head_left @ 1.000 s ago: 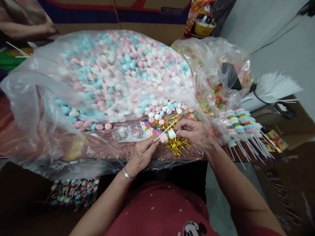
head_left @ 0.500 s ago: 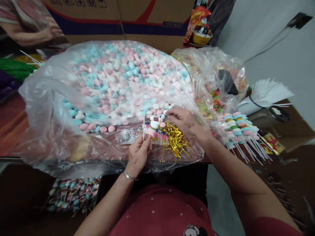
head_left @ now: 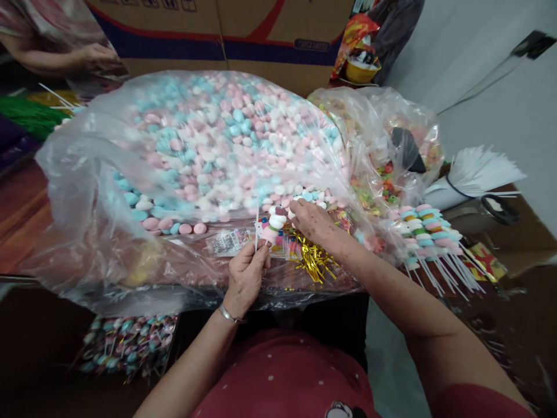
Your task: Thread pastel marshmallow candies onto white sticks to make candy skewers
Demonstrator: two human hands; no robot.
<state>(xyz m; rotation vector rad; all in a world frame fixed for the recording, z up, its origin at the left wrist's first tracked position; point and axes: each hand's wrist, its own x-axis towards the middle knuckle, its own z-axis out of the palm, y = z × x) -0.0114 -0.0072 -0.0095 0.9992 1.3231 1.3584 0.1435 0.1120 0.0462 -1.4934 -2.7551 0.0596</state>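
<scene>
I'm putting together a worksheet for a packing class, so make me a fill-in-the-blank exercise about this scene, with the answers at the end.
1. The bracelet is on the camera wearer's ____ wrist.
2. The marshmallows in the large plastic bag are pink, white and ____.
3. The metallic twist ties beside the right hand are coloured ____.
4. The left hand holds a marshmallow skewer and a stick coloured ____.

Missing words: left; blue; gold; white.
</scene>
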